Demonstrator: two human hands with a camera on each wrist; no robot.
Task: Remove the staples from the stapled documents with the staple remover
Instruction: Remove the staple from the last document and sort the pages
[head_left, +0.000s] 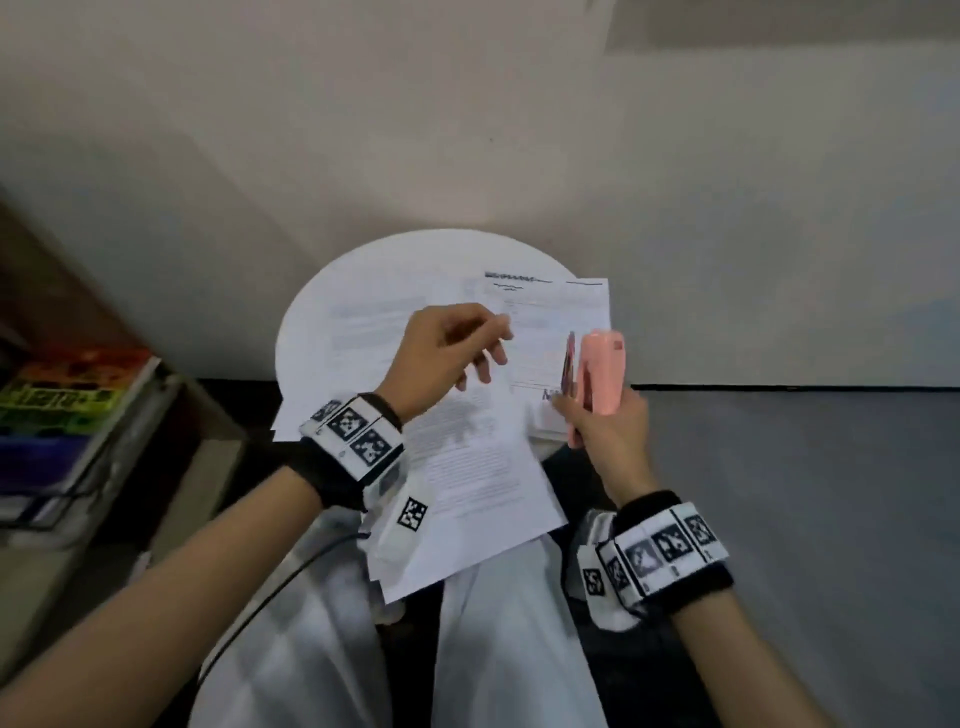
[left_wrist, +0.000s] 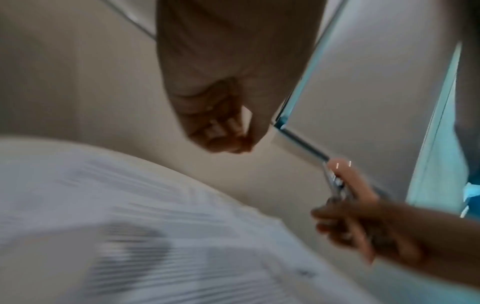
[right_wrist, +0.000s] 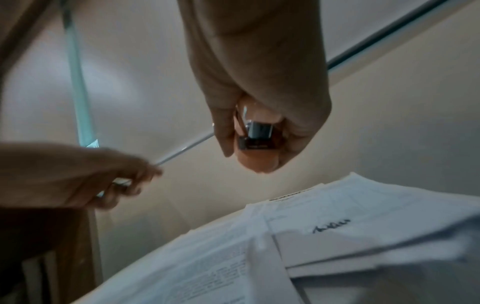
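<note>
Several printed documents (head_left: 478, 457) lie fanned over a round white table (head_left: 322, 291), one with a dark heading (head_left: 550, 306) at the back right. My right hand (head_left: 587, 410) grips a pink staple remover (head_left: 600, 369) upright above the papers' right edge; its metal jaws (right_wrist: 255, 135) show between my fingers in the right wrist view. My left hand (head_left: 501, 330) hovers over the papers' middle, thumb and forefinger pinched together, the other fingers hanging loose. Nothing is visible between those fingertips (left_wrist: 233, 142). The papers (right_wrist: 363, 205) are blurred in both wrist views.
A stack of colourful books (head_left: 62, 410) sits on a wooden shelf at the left. A pale wall rises behind the table, dark floor to the right. My lap in white cloth (head_left: 493, 649) lies under the front sheets, with a cable (head_left: 291, 571) running from my left wrist.
</note>
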